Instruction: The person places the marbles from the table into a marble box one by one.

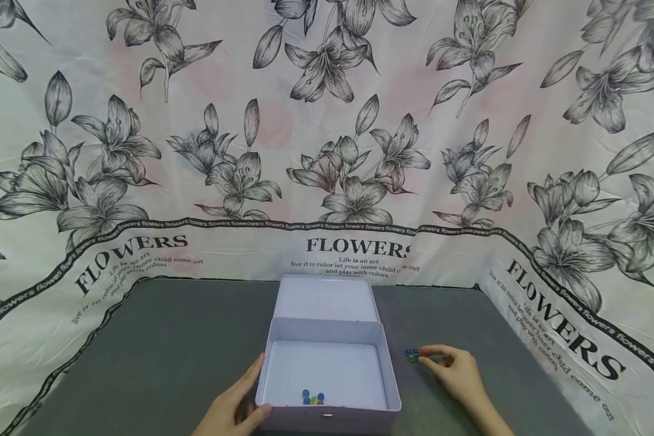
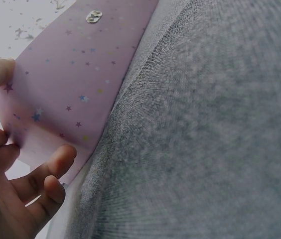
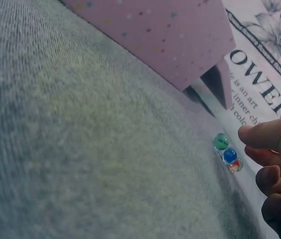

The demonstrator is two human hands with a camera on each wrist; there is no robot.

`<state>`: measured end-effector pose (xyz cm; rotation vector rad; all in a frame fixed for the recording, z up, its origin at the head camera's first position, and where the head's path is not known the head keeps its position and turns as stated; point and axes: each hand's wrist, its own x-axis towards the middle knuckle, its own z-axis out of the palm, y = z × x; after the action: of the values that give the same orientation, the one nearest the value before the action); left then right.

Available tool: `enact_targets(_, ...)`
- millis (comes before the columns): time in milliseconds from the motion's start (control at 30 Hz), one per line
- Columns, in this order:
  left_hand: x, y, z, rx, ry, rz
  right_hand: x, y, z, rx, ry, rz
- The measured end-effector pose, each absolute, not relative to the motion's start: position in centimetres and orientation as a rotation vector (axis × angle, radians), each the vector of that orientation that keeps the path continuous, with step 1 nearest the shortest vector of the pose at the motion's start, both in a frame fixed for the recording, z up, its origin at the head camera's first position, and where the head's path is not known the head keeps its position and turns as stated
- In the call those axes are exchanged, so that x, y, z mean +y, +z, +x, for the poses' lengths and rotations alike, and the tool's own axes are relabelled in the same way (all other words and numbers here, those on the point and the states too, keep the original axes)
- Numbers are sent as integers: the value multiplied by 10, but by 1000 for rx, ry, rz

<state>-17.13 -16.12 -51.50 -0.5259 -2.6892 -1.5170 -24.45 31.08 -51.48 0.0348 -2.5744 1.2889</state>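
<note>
A pink-lilac box with a star print stands with its hinged lid thrown back. Several glass marbles, blue and yellow-green, lie inside along its front wall. My left hand holds the box's front left corner; in the left wrist view the thumb and some fingers touch the box, while other fingers stand off it. To the right of the box, my right hand is beside a small cluster of marbles on the cloth. A narrow gap separates thumb and fingers from these green, blue and orange-white marbles.
Dark grey cloth covers the table. Behind and on both sides hangs a white curtain printed with flowers and lettering, its lower edge meeting the cloth. A small metal clasp sits on the box's front.
</note>
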Motion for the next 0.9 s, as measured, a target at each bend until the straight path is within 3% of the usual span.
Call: enact_targets(900, -161, -515, -171, -2697, -1545, -517, 309, -533, -245, -2549, 1024, 56)
